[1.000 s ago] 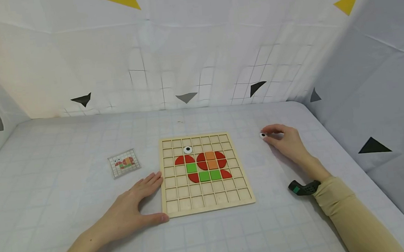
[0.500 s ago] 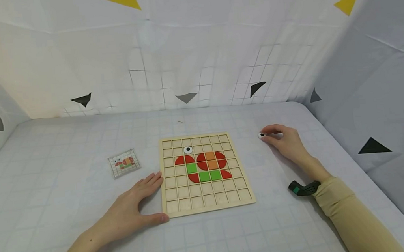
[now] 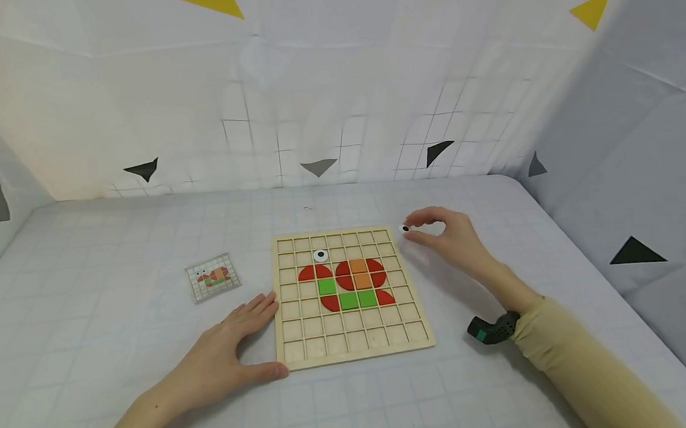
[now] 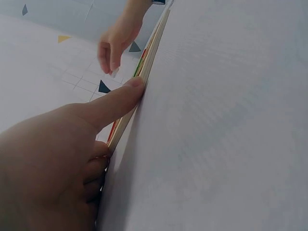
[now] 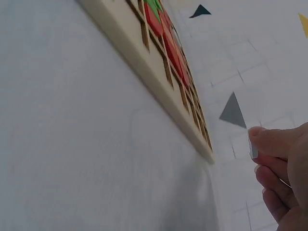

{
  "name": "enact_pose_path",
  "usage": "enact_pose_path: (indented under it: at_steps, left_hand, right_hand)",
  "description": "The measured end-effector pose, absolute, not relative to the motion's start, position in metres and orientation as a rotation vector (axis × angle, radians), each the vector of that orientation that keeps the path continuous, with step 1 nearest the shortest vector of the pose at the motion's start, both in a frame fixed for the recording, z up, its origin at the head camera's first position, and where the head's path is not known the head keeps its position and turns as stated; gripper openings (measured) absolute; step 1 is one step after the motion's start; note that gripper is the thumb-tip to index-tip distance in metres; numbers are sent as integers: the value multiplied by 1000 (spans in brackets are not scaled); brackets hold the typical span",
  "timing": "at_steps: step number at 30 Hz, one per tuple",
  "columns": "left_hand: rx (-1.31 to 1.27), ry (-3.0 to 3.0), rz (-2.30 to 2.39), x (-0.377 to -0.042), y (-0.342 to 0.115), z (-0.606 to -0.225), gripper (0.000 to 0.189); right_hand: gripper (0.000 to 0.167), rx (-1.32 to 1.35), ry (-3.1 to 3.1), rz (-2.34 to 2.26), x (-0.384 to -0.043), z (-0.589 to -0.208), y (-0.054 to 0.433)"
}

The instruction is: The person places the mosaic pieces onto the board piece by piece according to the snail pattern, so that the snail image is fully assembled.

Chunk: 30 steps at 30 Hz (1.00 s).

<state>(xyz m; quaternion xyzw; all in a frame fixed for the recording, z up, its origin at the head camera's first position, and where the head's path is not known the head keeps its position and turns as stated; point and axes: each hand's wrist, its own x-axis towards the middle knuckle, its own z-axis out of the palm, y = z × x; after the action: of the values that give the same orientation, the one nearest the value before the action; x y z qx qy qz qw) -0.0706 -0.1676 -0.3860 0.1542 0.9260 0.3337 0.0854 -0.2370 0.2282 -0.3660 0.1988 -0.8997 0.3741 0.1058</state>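
Observation:
My right hand (image 3: 450, 239) pinches a small round white eye piece (image 3: 405, 228) with a black dot between thumb and finger, just off the board's far right corner. In the right wrist view the eye piece (image 5: 252, 144) shows edge-on. The wooden grid board (image 3: 353, 344) lies flat on the table. Set in its squares are red curved pieces (image 3: 330, 304), green squares (image 3: 348, 300), orange squares (image 3: 362, 280) and another eye piece (image 3: 321, 256). My left hand (image 3: 221, 358) rests at the board's left edge, its thumb and fingertips touching the edge with fingers straight.
A small pattern card (image 3: 212, 278) with a printed picture in red, green and orange lies left of the board. A white gridded cloth (image 3: 112, 279) covers the table, with a cloth wall (image 3: 356, 72) behind and others at the sides.
The right hand has moved left with the eye piece, from well right of the board to beside its far right corner. The left hand and board stay in place.

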Motion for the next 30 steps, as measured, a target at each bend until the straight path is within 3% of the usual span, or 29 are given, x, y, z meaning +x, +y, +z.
enact_pose_path:
  at_steps: [15,30]
  left_hand:
    - [471,2756,995,-70,-168,-385,99]
    - [495,2763,1012,-70,-169,-387,98]
  right_hand:
    - [25,881,-2710,1168,-237,-357,121]
    - [24,1005,-2799,1207,-234,-365,72]
